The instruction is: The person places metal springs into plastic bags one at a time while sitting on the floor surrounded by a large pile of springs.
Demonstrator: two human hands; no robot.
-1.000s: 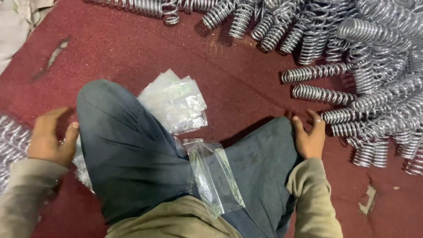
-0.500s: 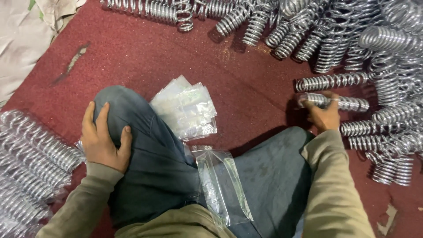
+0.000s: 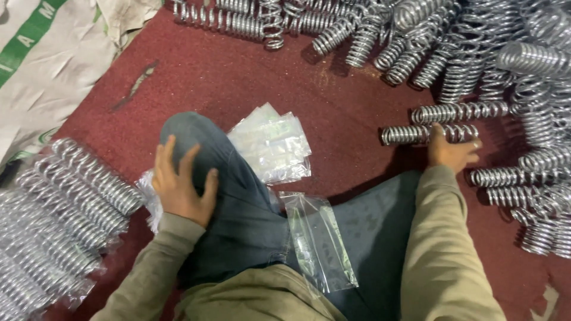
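An empty clear bag (image 3: pixel 318 241) lies across the lap. The right hand (image 3: pixel 452 151) grasps a coil spring (image 3: pixel 425 134) far right, fingertips hidden; the left hand (image 3: pixel 181 184) rests flat, open, on the knee.

The floor is covered by a dark red, coarse-textured carpet (image 3: pixel 238 77), worn in spots and marked by a pale scuff (image 3: pixel 134 88) at the far left. Beyond the carpet's far left edge lies a crumpled whitish woven sheet (image 3: pixel 53 65) with a green stripe. A small pale scrap (image 3: pixel 550 300) sits on the carpet at the near right. The light is even and dim, casting soft shadows. No walls, windows or furniture are in view.
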